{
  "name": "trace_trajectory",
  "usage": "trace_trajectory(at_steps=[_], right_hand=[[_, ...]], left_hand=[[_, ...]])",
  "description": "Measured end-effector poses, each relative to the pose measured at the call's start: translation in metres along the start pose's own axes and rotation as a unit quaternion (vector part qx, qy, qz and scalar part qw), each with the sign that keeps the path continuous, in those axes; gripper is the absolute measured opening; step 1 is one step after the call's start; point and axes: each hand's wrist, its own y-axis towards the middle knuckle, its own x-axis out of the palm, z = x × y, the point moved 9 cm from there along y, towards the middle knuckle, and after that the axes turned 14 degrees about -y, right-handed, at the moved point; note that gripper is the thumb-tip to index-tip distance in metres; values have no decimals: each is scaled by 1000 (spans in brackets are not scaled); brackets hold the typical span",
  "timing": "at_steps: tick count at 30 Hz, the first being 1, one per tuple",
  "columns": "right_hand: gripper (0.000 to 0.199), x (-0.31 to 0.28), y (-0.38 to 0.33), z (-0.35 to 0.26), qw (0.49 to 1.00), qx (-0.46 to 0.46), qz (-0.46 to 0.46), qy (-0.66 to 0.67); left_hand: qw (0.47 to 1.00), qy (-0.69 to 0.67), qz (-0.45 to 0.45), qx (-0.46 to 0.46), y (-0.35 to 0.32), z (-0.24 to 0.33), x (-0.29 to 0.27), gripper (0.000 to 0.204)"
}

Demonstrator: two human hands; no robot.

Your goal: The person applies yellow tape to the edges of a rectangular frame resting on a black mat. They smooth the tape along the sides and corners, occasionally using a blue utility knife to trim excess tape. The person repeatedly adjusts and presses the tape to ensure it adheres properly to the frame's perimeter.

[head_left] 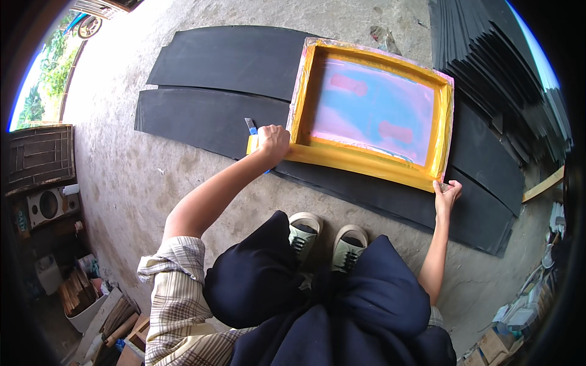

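Observation:
A screen-printing frame (pixel 360 160) with yellow-taped edges and a pink and blue mesh lies on long black sheets (pixel 210 119) spread over the concrete floor. My left hand (pixel 271 141) grips the frame's near left corner; a blue-handled tool (pixel 251 127) sticks out just beyond the fingers. My right hand (pixel 446 195) holds the near right corner of the frame. I am crouching, and my two pale shoes (pixel 327 236) rest just in front of the sheets.
A tall stack of black sheets (pixel 488 55) stands at the back right. A wooden strip (pixel 542 184) lies at the right. Boxes, a speaker and clutter (pixel 52 207) line the left side, and more boxes (pixel 500 341) sit at the lower right.

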Motion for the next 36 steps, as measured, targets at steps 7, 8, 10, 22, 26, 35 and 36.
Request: trace_trajectory(at_steps=[7,8,10,22,26,35,36], right_hand=[[56,1,1,0,1000,-11,5,0],[56,2,1,-1,1000,-11,3,3],[56,2,1,1,1000,-18,10,-2],[42,0,-14,5,992,-67,70,78],[41,0,-13,-6,994,-84,54,52],[27,-75,9,-80,983,-182,19,-17],[26,-100,8,-111,971,-235,35,-27]], left_hand=[[999,37,16,-6,5,-3,4,46],[999,49,15,-12,6,-4,6,48],[997,71,17,-20,10,-2,9,53],[995,-41,91,-17,-5,-15,4,57],[974,-54,220,0,-20,-16,-12,67],[845,-256,466,-65,-136,-89,-61,37],[813,-333,469,-90,-154,-110,-56,33]])
